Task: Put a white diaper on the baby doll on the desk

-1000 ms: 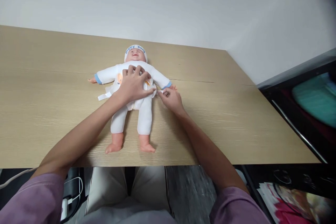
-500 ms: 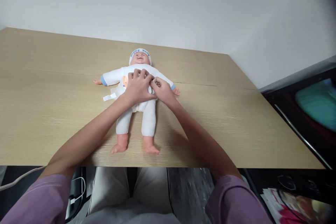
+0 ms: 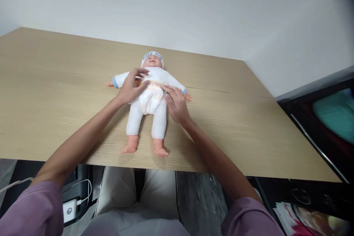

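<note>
A baby doll (image 3: 156, 73) in a white suit and a lettered white cap lies on its back, feet toward me. Around its hips is a white diaper (image 3: 151, 100) with an orange-patterned waistband. My left hand (image 3: 132, 85) is at the side of the doll's belly and waistband, its thumb and fingers apart. On the other side, my right hand (image 3: 177, 104) rests with stretched fingers against the waistband's edge. Neither hand grips anything that I can see. The diaper's left side is partly hidden by my left hand.
The doll lies on a wooden table (image 3: 69, 118) with its near edge in front of my lap. A dark-framed screen (image 3: 334, 112) stands to the right. Below the table are a white device with a cable (image 3: 70, 210) and printed papers (image 3: 304, 217).
My hands have come apart from the middle of the belly, one to each side. The diaper's front now shows. The white tab that stuck out at left is out of sight.
</note>
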`<state>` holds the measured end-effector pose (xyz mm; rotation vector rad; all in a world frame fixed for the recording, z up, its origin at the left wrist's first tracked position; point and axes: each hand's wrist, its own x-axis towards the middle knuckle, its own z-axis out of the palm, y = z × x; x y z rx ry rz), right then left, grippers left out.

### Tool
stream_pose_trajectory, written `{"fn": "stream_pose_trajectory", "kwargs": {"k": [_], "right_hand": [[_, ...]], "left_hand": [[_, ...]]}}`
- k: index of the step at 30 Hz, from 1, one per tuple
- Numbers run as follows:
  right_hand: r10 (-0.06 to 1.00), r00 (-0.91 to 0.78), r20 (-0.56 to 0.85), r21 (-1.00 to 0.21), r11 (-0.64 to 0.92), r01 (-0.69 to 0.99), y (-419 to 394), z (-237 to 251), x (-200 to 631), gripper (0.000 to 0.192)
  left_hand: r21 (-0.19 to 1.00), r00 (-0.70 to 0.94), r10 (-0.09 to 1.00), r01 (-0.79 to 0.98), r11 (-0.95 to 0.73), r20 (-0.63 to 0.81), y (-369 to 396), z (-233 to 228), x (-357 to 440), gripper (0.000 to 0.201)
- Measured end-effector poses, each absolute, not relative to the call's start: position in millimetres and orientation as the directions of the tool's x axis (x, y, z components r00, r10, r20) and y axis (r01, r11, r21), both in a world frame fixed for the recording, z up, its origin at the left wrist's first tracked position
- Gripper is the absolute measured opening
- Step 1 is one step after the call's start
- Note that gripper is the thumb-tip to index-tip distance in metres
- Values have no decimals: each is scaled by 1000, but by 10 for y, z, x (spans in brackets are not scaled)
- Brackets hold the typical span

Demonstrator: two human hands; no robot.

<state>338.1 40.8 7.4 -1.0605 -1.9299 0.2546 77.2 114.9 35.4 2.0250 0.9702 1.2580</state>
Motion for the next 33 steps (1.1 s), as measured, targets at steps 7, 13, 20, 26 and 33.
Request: {"fn": "stream_pose_trajectory", "kwargs": {"k": [7, 13, 20, 26, 33], "right_hand": [[752, -125, 647, -540, 568, 621, 536, 393, 3048, 40], [754, -276, 596, -448, 598, 665, 842, 533, 2684, 27], [829, -292, 476, -505, 530, 681, 1056, 386, 2588, 36], [822, -314, 474, -525, 551, 648, 1106, 329, 2631, 35], [827, -335, 452, -540, 553, 635, 1106, 372, 2616, 39]], "left_hand": [[597, 177, 888, 682, -422, 425, 1028, -156, -98, 24], [410, 146, 953, 878, -249, 265, 913, -96, -244, 34], [417, 286, 956, 862, -287, 66, 940, 5, -307, 36], [675, 377, 923, 700, -232, -74, 1048, 104, -468, 40], [957, 290, 955, 289, -27, -60, 1236, 423, -167, 41]]}}
